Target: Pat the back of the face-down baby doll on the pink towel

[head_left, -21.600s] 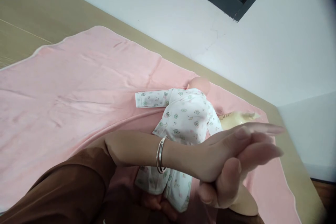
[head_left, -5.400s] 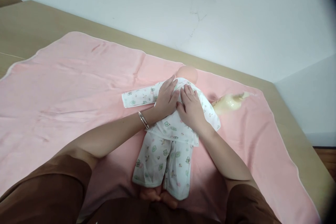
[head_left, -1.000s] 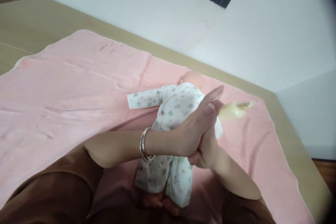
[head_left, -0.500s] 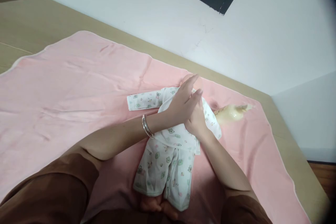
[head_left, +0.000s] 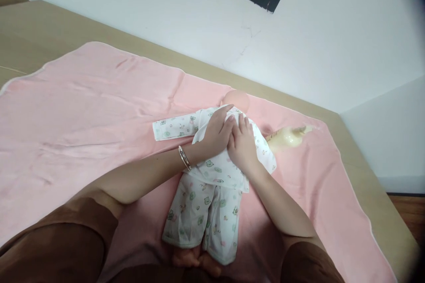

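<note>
While its bare feet (head_left: 194, 258) point just past six o'clock, nearest the wearer, the baby doll (head_left: 215, 179) lies lengthwise on a pink blanket (head_left: 99, 110). Left hand (head_left: 216, 133) and right hand (head_left: 244, 145) meet over its shirt (head_left: 230, 169), fingers extended, gripping nothing: seemingly a stroking or pressing step, likely calling next for flat, even palms. Its head (head_left: 236, 99) points just past twelve; at two lies a yellowish bottle (head_left: 290, 137), wooden counter (head_left: 49, 31) beyond.

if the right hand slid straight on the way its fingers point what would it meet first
Probably the doll's head, just beyond the patterned shirt under the right hand, though depth is hard to judge.
</note>
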